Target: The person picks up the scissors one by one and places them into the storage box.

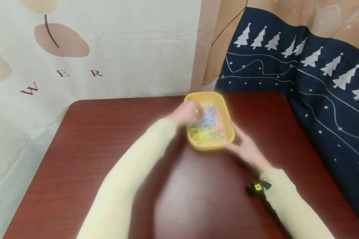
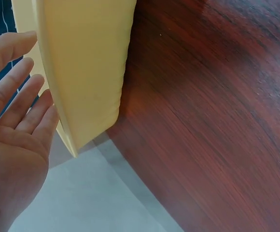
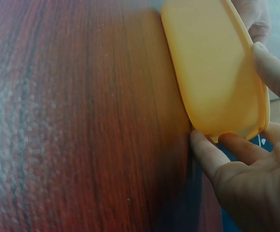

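A yellow plastic basket (image 1: 208, 145) lies towards the far side of the table, holding scissors. Blue scissors (image 1: 208, 120) sit in its middle, pink scissors (image 1: 218, 124) to their right, and yellow-green scissors (image 1: 201, 136) at the near end. My left hand (image 1: 187, 113) reaches over the basket's left rim, blurred in the head view. In the left wrist view its fingers (image 2: 21, 94) are loosely bent beside the rim, with nothing seen in them. My right hand (image 3: 253, 166) grips the basket's near right corner, thumb at the rim and fingers against the side.
The basket stands on a dark red wood-grain table (image 1: 107, 132). Behind it hangs a pale cloth (image 1: 137, 43) with printed letters and leaf shapes. A navy cloth (image 1: 263, 66) with white trees hangs along the right side. A black strap device (image 1: 258, 187) is on the right wrist.
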`<control>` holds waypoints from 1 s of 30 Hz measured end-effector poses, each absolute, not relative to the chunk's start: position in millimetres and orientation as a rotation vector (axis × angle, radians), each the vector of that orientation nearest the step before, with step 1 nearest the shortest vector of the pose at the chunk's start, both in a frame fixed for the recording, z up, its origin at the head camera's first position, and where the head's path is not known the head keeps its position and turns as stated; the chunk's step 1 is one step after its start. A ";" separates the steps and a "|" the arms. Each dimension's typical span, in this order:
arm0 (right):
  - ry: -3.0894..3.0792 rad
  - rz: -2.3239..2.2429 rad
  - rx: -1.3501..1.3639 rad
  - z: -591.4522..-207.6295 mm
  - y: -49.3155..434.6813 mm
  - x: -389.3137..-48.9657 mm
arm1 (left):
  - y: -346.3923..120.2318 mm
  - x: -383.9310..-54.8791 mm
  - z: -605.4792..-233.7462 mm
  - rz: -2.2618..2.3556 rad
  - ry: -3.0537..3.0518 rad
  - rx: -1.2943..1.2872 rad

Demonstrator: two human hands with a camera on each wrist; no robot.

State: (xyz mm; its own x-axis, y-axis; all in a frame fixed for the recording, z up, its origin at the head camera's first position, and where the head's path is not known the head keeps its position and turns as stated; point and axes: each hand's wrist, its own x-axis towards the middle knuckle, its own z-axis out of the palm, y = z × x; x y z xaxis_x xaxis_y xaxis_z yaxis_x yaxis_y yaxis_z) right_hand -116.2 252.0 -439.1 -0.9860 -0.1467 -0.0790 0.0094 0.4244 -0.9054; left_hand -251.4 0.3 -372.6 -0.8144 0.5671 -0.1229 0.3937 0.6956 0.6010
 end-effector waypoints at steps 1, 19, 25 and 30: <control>2.517 -1.613 -0.113 -438.9 251.6 -116.3 | -1.3 -250.9 -372.0 0.833 2.607 0.760; 2.540 -1.586 -0.110 -443.3 253.4 -118.4 | -38.6 -228.8 -372.4 1.057 2.661 0.824; 2.538 -1.564 -0.109 -439.9 252.5 -117.2 | -59.0 -222.4 -378.7 1.102 2.700 0.862; 2.554 -1.512 -0.107 -436.4 253.7 -116.6 | -79.2 -217.9 -382.9 1.151 2.716 0.889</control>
State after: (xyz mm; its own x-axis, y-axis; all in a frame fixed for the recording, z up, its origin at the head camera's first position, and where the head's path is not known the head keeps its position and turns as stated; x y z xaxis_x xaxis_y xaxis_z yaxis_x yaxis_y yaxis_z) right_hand -116.6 253.7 -436.4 -0.9827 -0.1485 -0.1103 0.0253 0.4827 -0.8754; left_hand -217.9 -79.2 -382.9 -0.8318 0.5309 0.1617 0.4855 0.5549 0.6755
